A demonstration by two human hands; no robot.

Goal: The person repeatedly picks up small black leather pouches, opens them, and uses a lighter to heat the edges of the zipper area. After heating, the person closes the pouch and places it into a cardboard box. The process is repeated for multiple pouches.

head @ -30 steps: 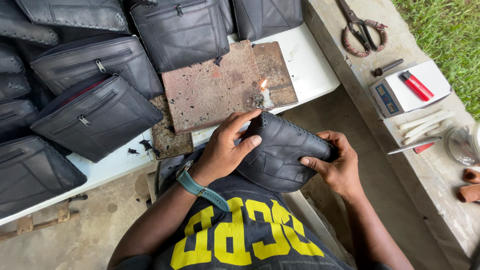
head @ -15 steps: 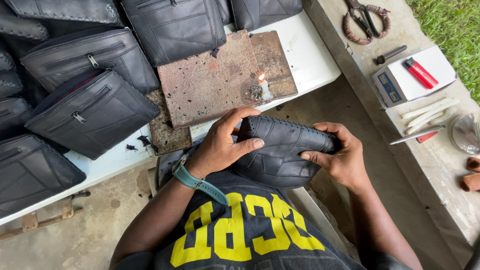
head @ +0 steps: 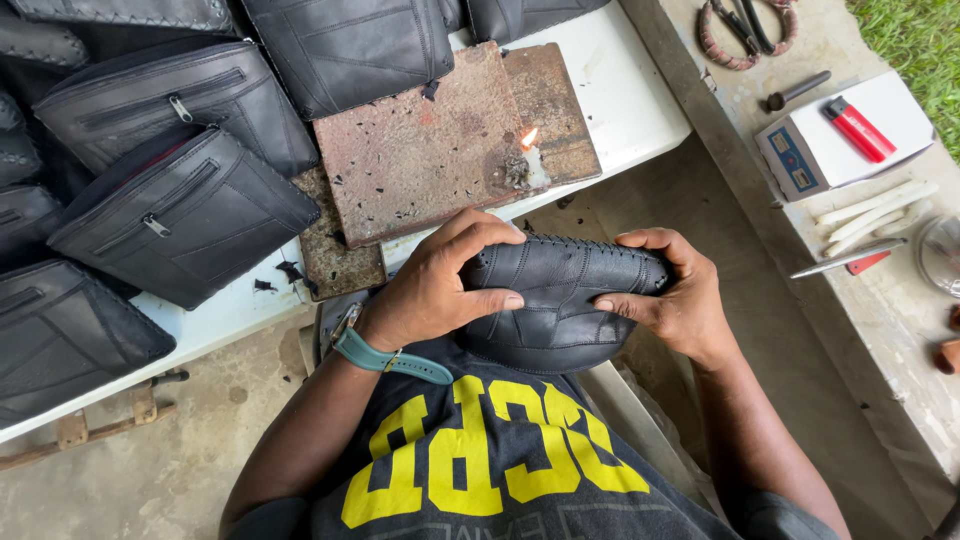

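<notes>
Black leather fills both hands: the fingers (head: 487,300) of the left hand (head: 440,290) are curled tightly round the left end of a stitched black pouch (head: 560,300), thumb pressed flat against its front, while the right hand (head: 670,295) clamps the other end, thumb under and fingers over the laced top seam. Both grips are closed on the pouch, which is held above the lap, just below the edge of the white counter (head: 620,110). To do this well, I judge the seam should stay uppermost and level, with even pressure from both ends so the lacing is not pulled askew. Just beyond, a small lit candle (head: 530,160) burns on a rusty metal plate (head: 420,150); loose thread ends want only a brief touch of flame, with knuckles kept clear. Finished black bags (head: 180,215) lie in a stack to the left. Further right, a red lighter (head: 858,128) rests on a white box (head: 830,140).
</notes>
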